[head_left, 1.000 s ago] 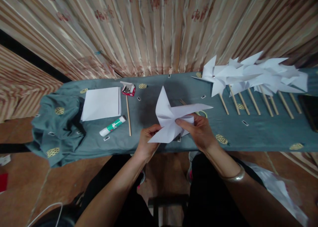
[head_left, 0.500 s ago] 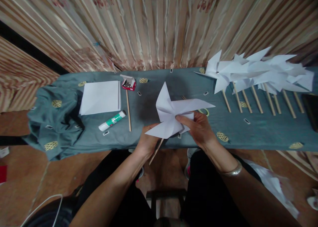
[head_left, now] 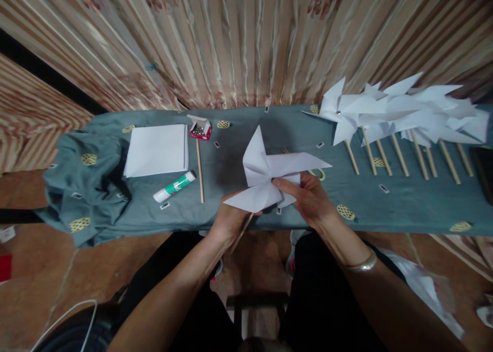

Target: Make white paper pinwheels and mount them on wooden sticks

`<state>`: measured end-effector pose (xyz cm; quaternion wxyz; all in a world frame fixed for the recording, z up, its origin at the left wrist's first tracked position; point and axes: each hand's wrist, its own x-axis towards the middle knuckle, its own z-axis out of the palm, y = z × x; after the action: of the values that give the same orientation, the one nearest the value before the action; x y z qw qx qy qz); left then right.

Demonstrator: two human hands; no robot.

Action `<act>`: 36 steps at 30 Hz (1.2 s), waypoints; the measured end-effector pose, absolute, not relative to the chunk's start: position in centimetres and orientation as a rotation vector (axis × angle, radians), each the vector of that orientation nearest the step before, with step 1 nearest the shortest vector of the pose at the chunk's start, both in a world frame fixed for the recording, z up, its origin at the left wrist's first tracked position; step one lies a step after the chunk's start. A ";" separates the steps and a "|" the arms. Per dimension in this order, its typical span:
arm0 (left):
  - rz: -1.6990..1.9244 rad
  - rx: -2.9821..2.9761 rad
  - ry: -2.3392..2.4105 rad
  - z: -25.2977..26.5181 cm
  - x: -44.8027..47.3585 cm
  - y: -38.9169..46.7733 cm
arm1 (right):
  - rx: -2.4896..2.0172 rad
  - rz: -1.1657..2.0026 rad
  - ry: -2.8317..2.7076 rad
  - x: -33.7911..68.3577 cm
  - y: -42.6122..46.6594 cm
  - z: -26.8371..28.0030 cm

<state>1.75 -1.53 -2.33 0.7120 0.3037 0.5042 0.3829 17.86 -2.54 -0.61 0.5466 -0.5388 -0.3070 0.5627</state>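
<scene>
Hands: right hand (head_left: 311, 198) pinching white folded-paper pinwheel (head_left: 258, 173), thumb at hub; left hand (head_left: 230, 221) partly behind its seven-o'clock blade, fingers mostly hidden, closure can't tell | Pinwheel: ten o'clock from right hand | Slim tan wooden stick (head_left: 245, 227): long axis toward seven o'clock, left hand nearer

The pinwheel (head_left: 264, 173) partly hides the left hand (head_left: 231, 220) and the stick (head_left: 242, 232) beneath it.

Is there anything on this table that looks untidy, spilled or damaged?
Only the cloth stands out: its left end lies bunched in folds, while the rest is spread fairly flat. The small red box is open, but I see no spill.
</scene>
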 end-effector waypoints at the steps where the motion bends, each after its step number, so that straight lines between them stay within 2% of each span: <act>1: 0.848 0.649 1.118 -2.3 1.8 -1.6 | -1.282 1.342 -0.728 18.0 -2.5 -0.7; 12: 0.860 0.449 1.126 -1.4 2.2 -1.7 | -1.293 1.356 -0.725 18.0 -2.6 -0.5; 31: 0.639 0.777 0.973 -1.8 1.6 -2.6 | -1.248 1.346 -0.627 19.6 -1.9 0.2; 36: 0.699 0.927 1.004 -1.8 1.1 -2.7 | -1.220 1.310 -0.645 19.2 -1.6 -0.2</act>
<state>1.06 -2.74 -1.77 0.7197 0.4194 0.4541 0.3163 19.20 -1.62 -0.24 0.5806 -0.5221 -0.2761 0.5605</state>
